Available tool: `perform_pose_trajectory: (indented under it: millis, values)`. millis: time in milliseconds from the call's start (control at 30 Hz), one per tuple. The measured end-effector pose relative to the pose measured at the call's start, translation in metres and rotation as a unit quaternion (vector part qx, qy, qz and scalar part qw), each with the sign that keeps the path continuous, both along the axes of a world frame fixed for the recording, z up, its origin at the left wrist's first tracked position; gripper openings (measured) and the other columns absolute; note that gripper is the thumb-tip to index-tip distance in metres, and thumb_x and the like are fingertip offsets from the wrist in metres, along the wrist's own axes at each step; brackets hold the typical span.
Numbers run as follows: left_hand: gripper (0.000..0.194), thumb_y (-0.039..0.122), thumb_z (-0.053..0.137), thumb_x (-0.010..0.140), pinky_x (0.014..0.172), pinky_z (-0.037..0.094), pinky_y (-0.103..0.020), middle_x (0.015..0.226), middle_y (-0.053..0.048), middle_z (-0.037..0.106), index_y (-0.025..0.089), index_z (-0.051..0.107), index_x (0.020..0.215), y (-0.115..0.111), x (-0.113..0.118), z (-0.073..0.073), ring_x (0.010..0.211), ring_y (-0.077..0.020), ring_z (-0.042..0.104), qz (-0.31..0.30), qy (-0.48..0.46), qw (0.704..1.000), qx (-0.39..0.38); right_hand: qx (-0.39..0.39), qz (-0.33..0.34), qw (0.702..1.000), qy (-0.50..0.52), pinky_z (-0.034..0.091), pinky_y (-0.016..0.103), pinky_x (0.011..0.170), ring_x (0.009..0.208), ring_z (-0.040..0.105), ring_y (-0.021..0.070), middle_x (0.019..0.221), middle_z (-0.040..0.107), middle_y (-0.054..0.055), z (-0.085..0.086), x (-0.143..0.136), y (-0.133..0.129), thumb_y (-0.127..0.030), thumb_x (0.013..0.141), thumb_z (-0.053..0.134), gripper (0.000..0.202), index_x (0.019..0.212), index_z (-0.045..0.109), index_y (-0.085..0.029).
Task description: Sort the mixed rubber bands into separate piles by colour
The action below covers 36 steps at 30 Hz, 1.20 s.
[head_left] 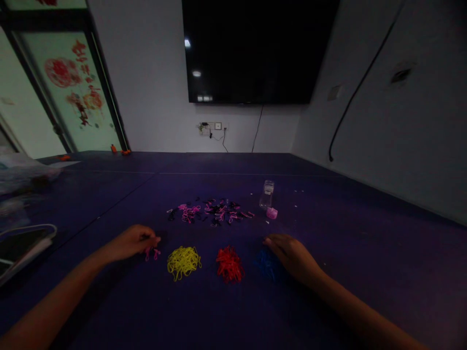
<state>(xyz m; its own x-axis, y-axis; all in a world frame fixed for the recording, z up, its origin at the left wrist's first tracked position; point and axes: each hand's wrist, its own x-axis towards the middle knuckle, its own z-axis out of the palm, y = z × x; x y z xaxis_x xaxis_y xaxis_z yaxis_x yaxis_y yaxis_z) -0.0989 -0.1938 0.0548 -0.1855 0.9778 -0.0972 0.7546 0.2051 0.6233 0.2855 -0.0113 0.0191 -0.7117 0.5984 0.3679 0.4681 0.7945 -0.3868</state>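
My left hand (140,240) is closed above a few pink rubber bands (152,253) at the left; what its fingertips pinch, if anything, is too small to name. A yellow pile of bands (183,263) lies just right of it, followed by a red pile (229,265). Over the upper right edge of a blue pile (267,265) rests my right hand (284,245), fingers together and pointing left, their tips partly hidden. Farther back spreads a loose mix of pink and black bands (222,212).
A clear bottle (267,194) lies behind my right hand, beside a pink cap (272,213). At the left edge are a dark device (24,248) and clear plastic wrapping (22,172). Small white bits dot the purple table (204,311).
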Motion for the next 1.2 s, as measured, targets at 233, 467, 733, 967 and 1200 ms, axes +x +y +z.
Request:
perform_pose_trajectory:
  millis: [233, 467, 733, 967, 1200]
  values:
    - [0.056, 0.065, 0.038, 0.074, 0.037, 0.03, -0.02, 0.046, -0.001, 0.059, 0.014, 0.061, 0.072, 0.001, -0.003, -0.005, 0.033, -0.0086, 0.041, 0.074, -0.052, 0.996, 0.017, 0.006, -0.002, 1.0, -0.004, 0.049, 0.031, 0.082, 0.092, 0.063, 0.0206, 0.1, 0.068, 0.007, -0.001, 0.001, 0.001, -0.04, 0.092, 0.033, 0.039, 0.091, 0.067, -0.021]
    - [0.05, 0.055, 0.051, 0.071, 0.042, 0.036, -0.021, 0.055, -0.001, 0.063, 0.015, 0.062, 0.1, 0.0, 0.002, -0.001, 0.044, -0.0111, 0.049, 0.073, -0.059, 0.994, 0.062, -0.001, 0.002, 1.0, -0.007, 0.049, 0.033, 0.084, 0.094, 0.062, 0.0212, 0.102, 0.068, 0.008, 0.0, 0.001, 0.001, -0.041, 0.092, 0.033, 0.04, 0.093, 0.067, -0.02]
    - [0.046, 0.056, 0.042, 0.076, 0.047, 0.038, -0.023, 0.049, -0.002, 0.061, 0.015, 0.063, 0.075, 0.002, 0.011, -0.007, 0.047, -0.0127, 0.051, 0.018, -0.107, 0.993, 0.046, 0.006, 0.008, 1.0, -0.014, 0.049, 0.032, 0.082, 0.094, 0.062, 0.0207, 0.099, 0.068, 0.007, -0.001, 0.001, 0.003, -0.04, 0.092, 0.032, 0.041, 0.091, 0.068, -0.021]
    - [0.052, 0.063, 0.038, 0.074, 0.047, 0.037, -0.023, 0.042, 0.001, 0.055, 0.016, 0.059, 0.071, 0.004, 0.009, -0.007, 0.042, -0.0118, 0.05, 0.075, -0.101, 0.988, 0.086, 0.004, 0.016, 1.0, -0.023, 0.048, 0.032, 0.084, 0.095, 0.061, 0.0204, 0.102, 0.067, 0.008, 0.001, 0.001, 0.001, -0.039, 0.093, 0.031, 0.04, 0.09, 0.067, -0.02]
    - [0.068, 0.079, 0.025, 0.068, 0.033, 0.025, -0.021, 0.032, 0.0, 0.048, 0.018, 0.049, 0.054, -0.006, -0.001, 0.002, 0.026, -0.0118, 0.042, 0.124, -0.125, 0.984, -0.042, -0.002, 0.017, 1.0, -0.02, 0.047, 0.033, 0.085, 0.094, 0.062, 0.0202, 0.101, 0.068, 0.007, 0.001, 0.001, 0.001, -0.038, 0.092, 0.032, 0.038, 0.091, 0.066, -0.021]
